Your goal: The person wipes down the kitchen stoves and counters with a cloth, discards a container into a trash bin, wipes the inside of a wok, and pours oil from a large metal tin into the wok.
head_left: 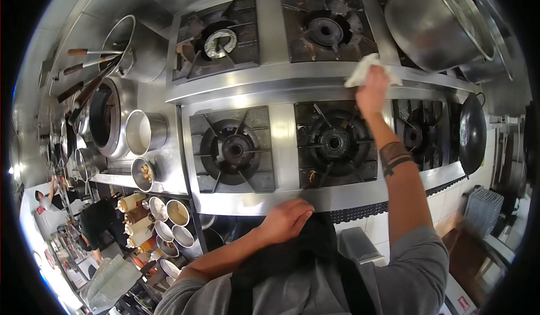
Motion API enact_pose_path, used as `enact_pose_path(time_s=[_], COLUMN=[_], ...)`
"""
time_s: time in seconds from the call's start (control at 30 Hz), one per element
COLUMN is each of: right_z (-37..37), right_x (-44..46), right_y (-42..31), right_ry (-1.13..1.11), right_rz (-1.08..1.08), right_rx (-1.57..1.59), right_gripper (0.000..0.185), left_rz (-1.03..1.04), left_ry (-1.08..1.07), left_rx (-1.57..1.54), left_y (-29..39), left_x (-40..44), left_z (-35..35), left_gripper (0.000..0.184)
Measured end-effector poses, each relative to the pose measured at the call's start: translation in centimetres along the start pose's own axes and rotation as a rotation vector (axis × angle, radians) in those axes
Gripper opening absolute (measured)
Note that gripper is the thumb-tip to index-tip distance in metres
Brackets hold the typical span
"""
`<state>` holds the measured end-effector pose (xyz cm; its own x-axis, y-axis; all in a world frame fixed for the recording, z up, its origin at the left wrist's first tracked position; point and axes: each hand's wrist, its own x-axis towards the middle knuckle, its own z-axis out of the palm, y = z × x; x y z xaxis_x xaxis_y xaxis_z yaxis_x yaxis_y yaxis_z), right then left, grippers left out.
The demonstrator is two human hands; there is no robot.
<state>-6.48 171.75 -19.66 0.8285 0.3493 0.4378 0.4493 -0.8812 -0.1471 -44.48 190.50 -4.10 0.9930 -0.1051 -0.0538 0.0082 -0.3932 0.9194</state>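
With my right arm stretched forward, my right hand (372,90) presses a white cloth (360,74) onto the raised steel ledge (270,81) between the front and back burner rows. My left hand (288,219) is curled in a loose fist near the stove's front edge, close to my body; whether anything is inside it is hidden. Below my right forearm lies the middle front burner (334,141), with a few orange scraps (312,175) on its grate. The left front burner (236,146) is beyond my left hand.
A large steel pot (433,22) stands back right, and a black wok (472,135) leans at the right end. To the left are a steel pot (145,132), a tall pot (135,45) with wooden-handled tools, sauce bottles (135,219) and small bowls (178,212). People work far left.
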Motion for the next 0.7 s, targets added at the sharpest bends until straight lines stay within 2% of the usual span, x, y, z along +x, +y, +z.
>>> enact_pose_path(time_s=[0.03, 0.13, 0.17, 0.2, 0.23, 0.27, 0.3, 0.37, 0.4, 0.5, 0.57, 0.6, 0.7], right_z=[-0.2, 1.2, 2.8, 3.8, 4.4, 4.7, 5.0, 5.5, 5.6, 4.9, 4.2, 4.2, 3.7], right_x=[0.5, 1.7, 1.0, 0.0, -0.2, 0.3, 0.0, 0.0, 0.0, 0.5, 0.8, 0.9, 0.8], right_y=[-4.7, -19.6, -24.3, -29.5, -33.9, -37.2, -40.5, -45.7, -47.6, -47.6, -44.4, -42.3, -32.6], right_ry=[-0.062, -0.233, -0.145, 0.016, -0.138, -0.357, -0.119, -0.158, -0.058, 0.070, 0.086, -0.013, -0.051], right_rz=[-0.049, -0.129, -0.274, -0.338, -0.260, -0.325, -0.434, -0.507, -0.494, -0.425, -0.555, -0.563, -0.522], right_rx=[0.086, 0.273, 0.298, 0.142, 0.155, 0.249, 0.218, 0.320, 0.284, 0.336, 0.483, 0.385, 0.219], right_gripper=[0.074, 0.036, 0.034, 0.037, 0.044, 0.050, 0.049, 0.044, 0.042, 0.039, 0.038, 0.044, 0.055], left_rz=[-0.006, -0.018, -0.026, -0.022, -0.067, -0.110, -0.106, -0.176, -0.169, -0.149, -0.163, -0.188, -0.094], left_ry=[0.006, 0.065, 0.106, 0.098, 0.122, 0.143, 0.130, 0.221, 0.204, 0.215, 0.172, 0.146, 0.061], left_rx=[0.003, 0.013, 0.021, 0.020, 0.012, 0.004, -0.001, 0.009, 0.003, 0.086, 0.068, 0.056, 0.087], left_y=[-0.3, -1.5, -2.0, -2.4, -2.5, -2.8, -3.1, -3.6, -3.8, -4.3, -4.0, -3.8, -3.3], left_x=[-0.6, -3.1, -4.1, -5.0, -6.0, -7.0, -8.0, -9.7, -10.3, -10.9, -10.4, -10.0, -7.8], left_z=[-1.0, -4.1, -5.2, -6.5, -7.7, -8.9, -9.8, -11.1, -11.5, -12.5, -12.6, -12.5, -11.7], left_gripper=[0.009, 0.009, 0.009, 0.009, 0.009, 0.009, 0.009, 0.008, 0.008, 0.008, 0.008, 0.008, 0.008])
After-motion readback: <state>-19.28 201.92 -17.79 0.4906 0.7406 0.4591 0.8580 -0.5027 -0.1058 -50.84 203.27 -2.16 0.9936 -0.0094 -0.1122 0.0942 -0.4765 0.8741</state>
